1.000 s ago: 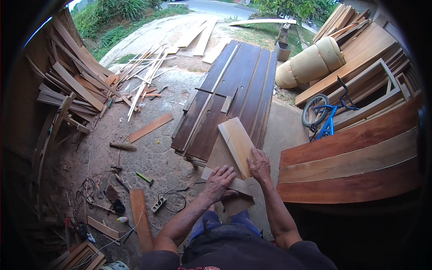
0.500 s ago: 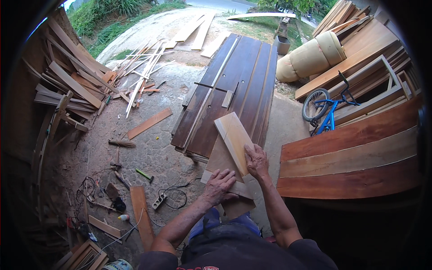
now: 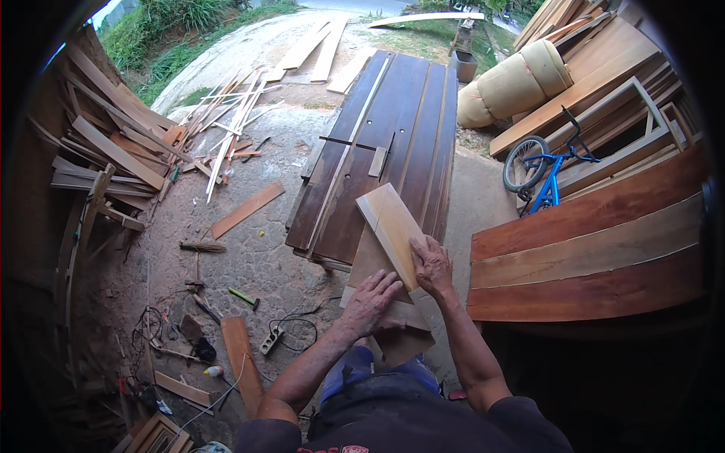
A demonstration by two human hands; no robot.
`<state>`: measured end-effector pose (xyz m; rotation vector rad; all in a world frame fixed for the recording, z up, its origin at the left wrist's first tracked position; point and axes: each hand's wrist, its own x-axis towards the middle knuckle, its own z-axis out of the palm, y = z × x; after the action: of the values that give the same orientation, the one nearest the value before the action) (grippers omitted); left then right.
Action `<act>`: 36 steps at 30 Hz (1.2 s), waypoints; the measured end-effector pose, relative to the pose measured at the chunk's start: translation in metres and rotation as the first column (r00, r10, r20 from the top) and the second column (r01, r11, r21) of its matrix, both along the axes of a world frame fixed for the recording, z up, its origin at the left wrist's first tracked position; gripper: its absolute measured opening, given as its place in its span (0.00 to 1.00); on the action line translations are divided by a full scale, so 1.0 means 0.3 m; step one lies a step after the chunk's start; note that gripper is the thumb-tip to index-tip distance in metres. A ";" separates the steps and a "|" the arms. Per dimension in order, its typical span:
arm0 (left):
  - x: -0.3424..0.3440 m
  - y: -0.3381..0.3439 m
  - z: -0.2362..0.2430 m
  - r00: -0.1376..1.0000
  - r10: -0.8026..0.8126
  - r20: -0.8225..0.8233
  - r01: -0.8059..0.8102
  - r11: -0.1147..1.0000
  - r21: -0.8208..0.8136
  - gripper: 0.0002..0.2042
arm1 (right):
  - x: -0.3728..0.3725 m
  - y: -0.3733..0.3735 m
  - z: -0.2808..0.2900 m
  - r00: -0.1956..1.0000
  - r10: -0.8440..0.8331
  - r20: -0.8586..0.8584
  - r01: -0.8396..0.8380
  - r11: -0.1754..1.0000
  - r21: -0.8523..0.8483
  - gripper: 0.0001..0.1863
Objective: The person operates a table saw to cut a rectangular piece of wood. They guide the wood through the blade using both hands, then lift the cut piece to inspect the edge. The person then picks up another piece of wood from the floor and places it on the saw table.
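A light wooden board (image 3: 390, 226) lies slanted over a browner board (image 3: 370, 257), whose far part rests on the dark panel stack. My right hand (image 3: 431, 266) is closed around the light board's right edge, near its close end. Just left of it, my left hand (image 3: 371, 304) grips a pale wooden strip (image 3: 411, 317) that crosses the browner board. Its fingers stretch over the strip toward the light board and its thumb is on the near side. The browner board's near end shows below the strip, above my legs. How the pieces touch underneath is hidden.
Dark wooden panels (image 3: 408, 98) lie stacked ahead, with a small wood block (image 3: 377, 161) on top. To the right are a three-plank panel (image 3: 589, 238), a blue bicycle (image 3: 553, 177) and a foam roll (image 3: 517, 83). A green-handled hammer (image 3: 244, 297) and a power strip (image 3: 272, 340) lie at left.
My left hand has shifted slightly right and up along the strip, closer to the light board. The right hand keeps its hold. The whole view has moved a little.
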<state>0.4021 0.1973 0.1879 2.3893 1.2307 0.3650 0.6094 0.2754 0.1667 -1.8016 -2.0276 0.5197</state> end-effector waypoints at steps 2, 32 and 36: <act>-0.002 0.035 0.010 0.999 0.051 -0.017 -0.051 0.999 -0.003 0.45 | 0.002 -0.001 0.003 1.000 0.001 0.004 -0.001 1.000 -0.031 0.24; -0.023 0.123 -0.014 0.955 0.272 -0.117 -0.283 0.955 -0.089 0.50 | -0.067 0.047 0.057 0.989 0.076 0.125 -0.072 0.997 -0.033 0.48; -0.023 0.128 -0.016 0.954 0.269 -0.135 -0.281 0.956 -0.086 0.50 | -0.070 0.053 0.048 0.990 0.074 0.117 -0.071 0.997 -0.035 0.48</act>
<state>0.3953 0.2356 0.1830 2.1822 1.6056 0.2328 0.5884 0.2913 0.1810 -1.8216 -2.1828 0.4770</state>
